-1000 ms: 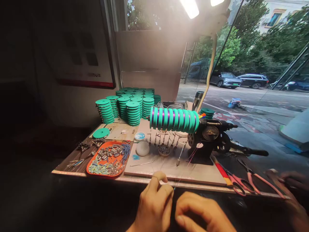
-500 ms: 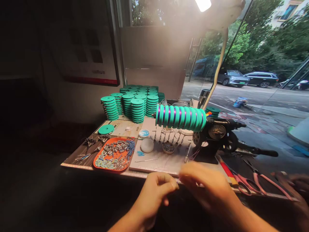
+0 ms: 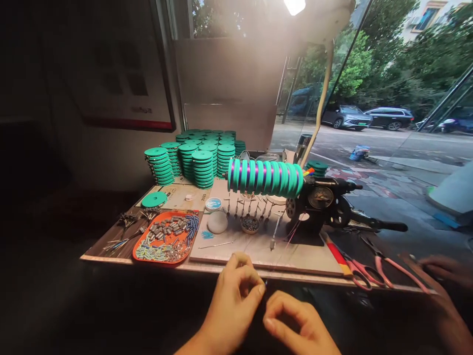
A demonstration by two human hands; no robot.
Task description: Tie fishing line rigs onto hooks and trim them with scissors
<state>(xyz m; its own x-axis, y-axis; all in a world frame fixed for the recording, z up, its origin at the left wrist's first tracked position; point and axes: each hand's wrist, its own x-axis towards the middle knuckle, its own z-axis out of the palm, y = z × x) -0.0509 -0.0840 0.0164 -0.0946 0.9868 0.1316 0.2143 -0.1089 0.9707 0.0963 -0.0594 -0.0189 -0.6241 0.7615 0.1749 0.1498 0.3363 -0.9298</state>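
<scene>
My left hand (image 3: 240, 291) is in front of the table's edge, thumb and forefinger pinched on a thin fishing line (image 3: 286, 251). A tiny dark piece shows on the line beside these fingertips; its kind is too small to tell. Just right and lower, my right hand (image 3: 297, 320) has curled fingers with thumb and forefinger close together; what they hold, if anything, is hidden. The line runs up toward a black winding machine (image 3: 314, 202). Its shaft carries a row of green foam spools (image 3: 266, 177) with purple line between them. Small swivels and weights (image 3: 258, 209) dangle below the row.
An orange tray (image 3: 138, 254) of sinkers and small tubes stands left, with stacked green spools (image 3: 202, 170) behind. A bowl of small metal parts (image 3: 250, 225) and a white round lid (image 3: 218, 223) sit on the board. Scissors (image 3: 360, 273) and pliers (image 3: 393, 268) lie right.
My right hand has come down and nearer to me, away from the board's edge. My left hand keeps its pinch. The whole view has shifted, so the table appears farther left.
</scene>
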